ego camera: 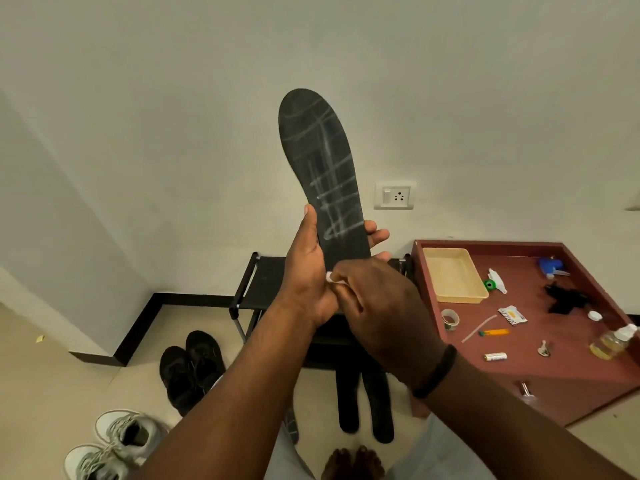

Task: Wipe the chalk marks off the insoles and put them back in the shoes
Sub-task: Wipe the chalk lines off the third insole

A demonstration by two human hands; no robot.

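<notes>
A black insole (322, 157) crossed with white chalk lines stands upright in front of the wall. My left hand (308, 268) grips its heel end, thumb on the left edge and fingertips showing at the right edge. My right hand (381, 303) pinches a small white wipe (330, 277) at the bottom of the insole, next to my left palm. Two more black insoles (367, 400) lie on the floor below. A pair of black shoes (190, 368) and a pair of white sneakers (114, 445) stand on the floor at the left.
A black low rack (263, 282) stands against the wall behind my hands. At the right is a maroon table (554, 368) with a beige tray (453, 275), tape roll, battery, bottle and other small items. A wall socket (394, 195) is above it.
</notes>
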